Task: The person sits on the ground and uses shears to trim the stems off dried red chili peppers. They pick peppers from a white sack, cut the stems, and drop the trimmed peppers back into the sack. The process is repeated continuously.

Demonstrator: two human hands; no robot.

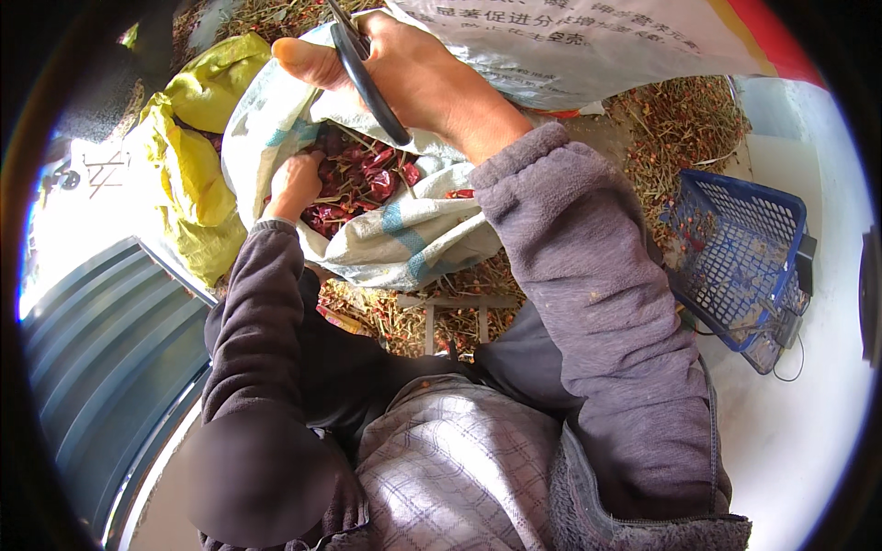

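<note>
A white woven sack (441,237) with blue stripes lies open before me, holding dried red chili peppers (375,175) with stems among them. My left hand (296,184) reaches into its mouth at the left side. Its fingertips are partly hidden among the peppers, so whether they grip one cannot be told. Above the sack's far side is my right hand (406,76), thumb pointing left. It holds black-handled scissors (365,86); one handle loop runs across the hand, and the blades leave the picture at the top.
A yellow woven sack (200,186) stands left of the white one. At the top, a large printed sack (551,41) bears writing. Stalks and chili scraps (675,124) cover the floor. To the right, a blue plastic basket (741,255) lies by a white wall; a corrugated metal panel (117,372) is at left.
</note>
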